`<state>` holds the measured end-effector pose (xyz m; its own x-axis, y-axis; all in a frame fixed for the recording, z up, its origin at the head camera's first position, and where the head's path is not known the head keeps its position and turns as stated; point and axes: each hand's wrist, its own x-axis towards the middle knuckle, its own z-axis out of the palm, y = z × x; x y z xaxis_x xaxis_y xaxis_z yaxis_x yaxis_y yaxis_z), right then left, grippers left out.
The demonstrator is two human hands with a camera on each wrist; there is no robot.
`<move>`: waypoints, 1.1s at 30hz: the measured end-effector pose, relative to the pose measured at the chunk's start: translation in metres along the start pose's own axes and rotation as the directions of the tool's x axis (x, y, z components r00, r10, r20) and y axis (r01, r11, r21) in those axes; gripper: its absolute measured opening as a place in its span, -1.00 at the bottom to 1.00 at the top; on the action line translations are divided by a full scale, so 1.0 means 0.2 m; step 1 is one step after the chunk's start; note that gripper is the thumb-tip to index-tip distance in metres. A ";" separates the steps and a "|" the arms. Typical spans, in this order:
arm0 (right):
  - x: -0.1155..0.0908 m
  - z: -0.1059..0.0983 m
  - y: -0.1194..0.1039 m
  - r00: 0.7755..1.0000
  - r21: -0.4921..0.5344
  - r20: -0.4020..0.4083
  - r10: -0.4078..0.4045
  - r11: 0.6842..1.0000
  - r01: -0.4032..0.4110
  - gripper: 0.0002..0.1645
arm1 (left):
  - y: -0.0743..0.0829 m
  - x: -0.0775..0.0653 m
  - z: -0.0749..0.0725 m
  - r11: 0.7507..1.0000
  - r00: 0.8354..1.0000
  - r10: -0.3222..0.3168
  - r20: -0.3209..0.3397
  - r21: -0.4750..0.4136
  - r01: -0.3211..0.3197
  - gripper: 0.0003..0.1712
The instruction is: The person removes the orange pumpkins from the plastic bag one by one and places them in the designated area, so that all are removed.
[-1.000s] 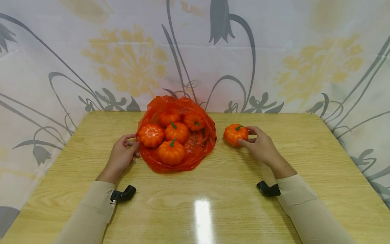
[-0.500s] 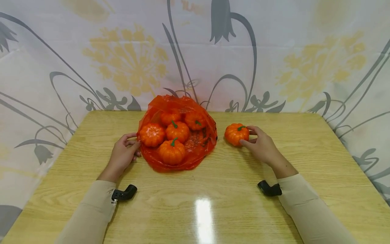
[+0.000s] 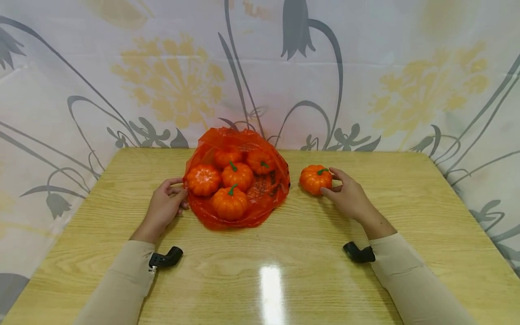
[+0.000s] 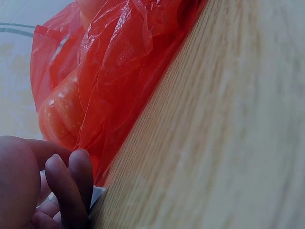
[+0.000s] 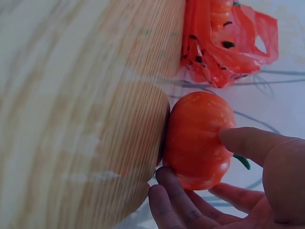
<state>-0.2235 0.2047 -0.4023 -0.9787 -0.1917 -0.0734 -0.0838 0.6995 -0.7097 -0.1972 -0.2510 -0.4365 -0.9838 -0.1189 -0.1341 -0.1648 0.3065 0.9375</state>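
A red plastic bag [image 3: 265, 205] lies opened out on the table, left of centre in the head view. Several small orange toy pumpkins [image 3: 229, 205] with green stems sit inside it; one shows its pale underside. My left hand [image 3: 161, 205] pinches the bag's left edge between thumb and fingers, and the left wrist view shows the crinkled film [image 4: 119, 71] meeting the fingertips. Right of the bag, one more pumpkin [image 3: 313, 180] rests on the table. My right hand [image 3: 349, 196] grips it from the right, thumb on the near side and fingers behind.
The wooden table [image 3: 227, 275] reaches back to a pale wall covering [image 3: 357, 81] printed with flowers. Black wrist cameras sit on both sleeves, one left [image 3: 165, 258] and one right [image 3: 358, 253]. A narrow strip of table separates the bag from the lone pumpkin.
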 end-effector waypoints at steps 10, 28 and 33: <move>-0.04 -0.01 -0.04 0.982 0.013 -0.179 -0.053 0.998 0.056 -0.25 | -0.01 0.01 0.02 1.000 1.000 -0.005 0.002 -0.013 0.005 -0.49; -0.09 0.17 -0.28 0.858 -0.014 -0.397 -0.325 0.937 0.348 -0.65 | 0.01 0.01 0.01 1.000 1.000 0.002 0.008 -0.007 -0.001 -0.46; -0.09 0.24 -0.34 0.880 0.037 -0.339 -0.333 0.930 0.366 -0.64 | 0.00 0.00 0.00 1.000 1.000 -0.006 0.005 0.002 0.006 -0.44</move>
<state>-0.1917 0.1268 -0.3863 -0.8968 -0.1685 0.4091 -0.4293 0.5551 -0.7124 -0.1964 -0.2512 -0.4362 -0.9831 -0.1157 -0.1417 -0.1712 0.3077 0.9360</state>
